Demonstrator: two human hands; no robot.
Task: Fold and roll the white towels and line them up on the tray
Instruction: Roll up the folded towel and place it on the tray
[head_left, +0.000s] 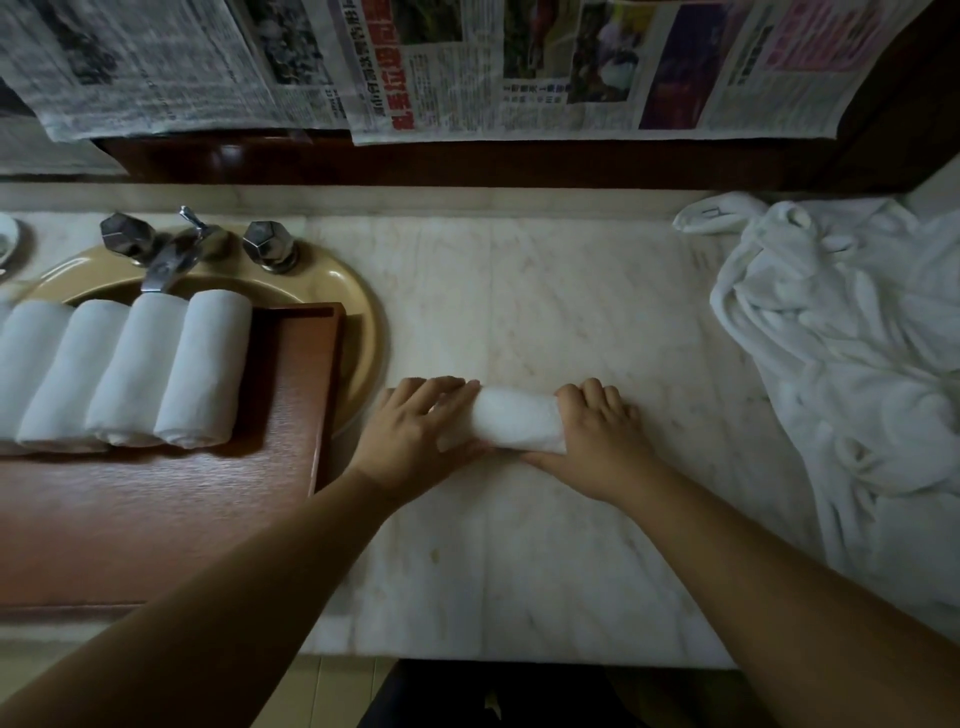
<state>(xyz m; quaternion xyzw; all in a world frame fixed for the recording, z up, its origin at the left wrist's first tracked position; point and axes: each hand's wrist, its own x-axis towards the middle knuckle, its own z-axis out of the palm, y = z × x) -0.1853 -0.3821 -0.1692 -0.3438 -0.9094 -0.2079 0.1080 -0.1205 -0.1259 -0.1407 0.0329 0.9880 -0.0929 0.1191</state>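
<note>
Holding one roll (519, 423) on the bench (545, 291), we have the left hand (415, 431) cupped over its left end with fingers bent across the top, and the right hand (597, 441) curled round its right end, thumb laid along the near edge. Item: roll, white, lying crosswise, finished or nearly so by our judgement. Item: tray (156, 519), wooden, set partly over the sink (332, 291) to our left; four rolls plainly in view (130, 374) side by side at its far end, touching, with bare wood to their right. Item: loose towels (857, 364), heaped at the right, well apart from the hands. Risks, as we judge them: the roll may slacken or unwind if either hand eases off during the lift, since nothing pins the loose edge; it may catch the tray's raised rim on the way across; set down carelessly, it may nudge the row askew or lie crooked; the tray, overhanging the basin, may tip under a heavy press.
</note>
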